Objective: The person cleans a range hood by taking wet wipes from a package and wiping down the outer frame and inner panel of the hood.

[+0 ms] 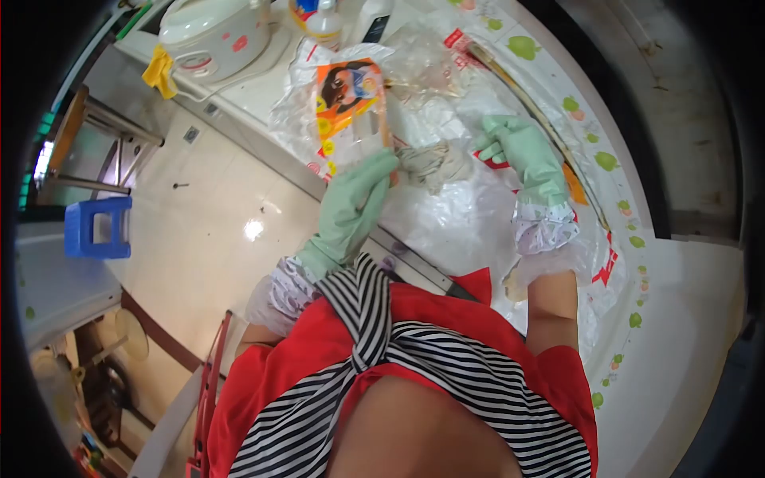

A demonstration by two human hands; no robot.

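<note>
Both of my hands wear pale green rubber gloves with patterned white cuffs. My left hand (pixel 355 203) is at the lower end of a clear plastic package (pixel 370 131) with an orange cartoon label. Its fingers and thumb close around the package's near corner, partly hiding it. A crumpled grey-beige cloth (pixel 436 165) lies between my hands on white plastic sheeting (pixel 442 219). To the right of the cloth, my right hand (pixel 522 155) hovers over the sheeting, fingers bent and somewhat apart, with nothing visible in them. Red print shows beneath its fingertips.
A rice cooker (pixel 211 40) and bottles (pixel 324 24) stand at the back left. Clear plastic bags (pixel 426 60) lie beyond the cloth. A long thin brown strip (pixel 538 107) runs along the right. On the floor are a blue stool (pixel 97 228) and a wooden-topped stool (pixel 68 127).
</note>
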